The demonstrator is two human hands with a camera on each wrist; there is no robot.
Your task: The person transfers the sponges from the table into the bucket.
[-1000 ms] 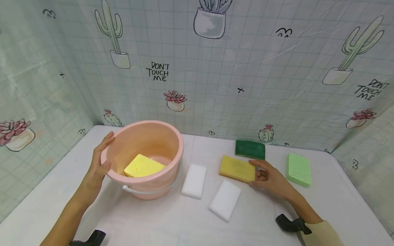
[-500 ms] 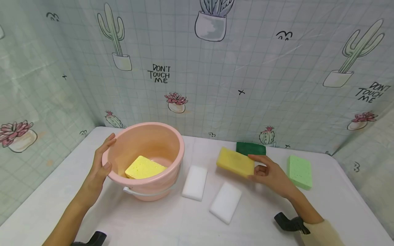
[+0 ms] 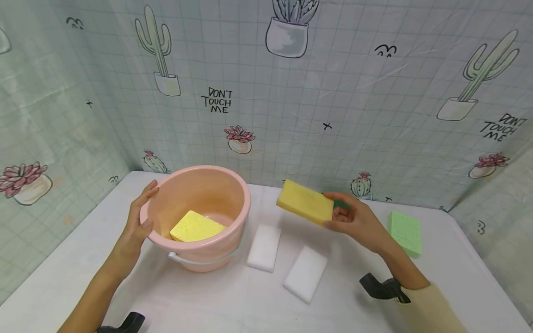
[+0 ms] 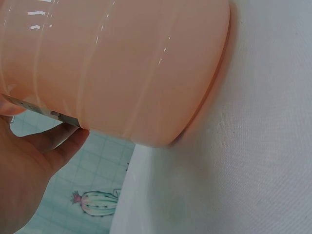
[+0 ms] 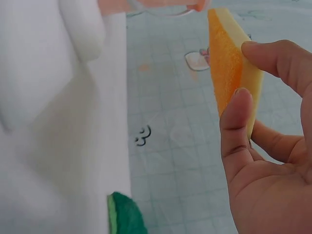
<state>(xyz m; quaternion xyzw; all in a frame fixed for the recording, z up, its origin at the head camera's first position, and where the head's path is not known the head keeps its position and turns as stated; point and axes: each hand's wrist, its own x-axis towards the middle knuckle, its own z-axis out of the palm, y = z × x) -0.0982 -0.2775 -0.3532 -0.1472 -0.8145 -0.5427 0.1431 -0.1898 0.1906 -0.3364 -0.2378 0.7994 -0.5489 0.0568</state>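
The right hand [image 3: 356, 219] pinches the yellow slab [image 3: 306, 202] by its right end, thumb and fingers closed to the slab's width, and holds it tilted above the bench [image 3: 250, 305]. The left hand [image 3: 131, 233] grips the pink bucket [image 3: 197, 253] at its left side, thumb at the rim and fingers spread along the outer wall. Inside the bucket lies a speckled yellow sponge [image 3: 195, 226], and its white handle [image 3: 204, 263] hangs down at the front. Just right of the bucket lies one white block [image 3: 264, 247], with a second white block [image 3: 306, 274] near it. Behind the right hand a dark green pad [image 3: 341, 203] is mostly hidden, and a light green sponge [image 3: 405, 233] lies farther right
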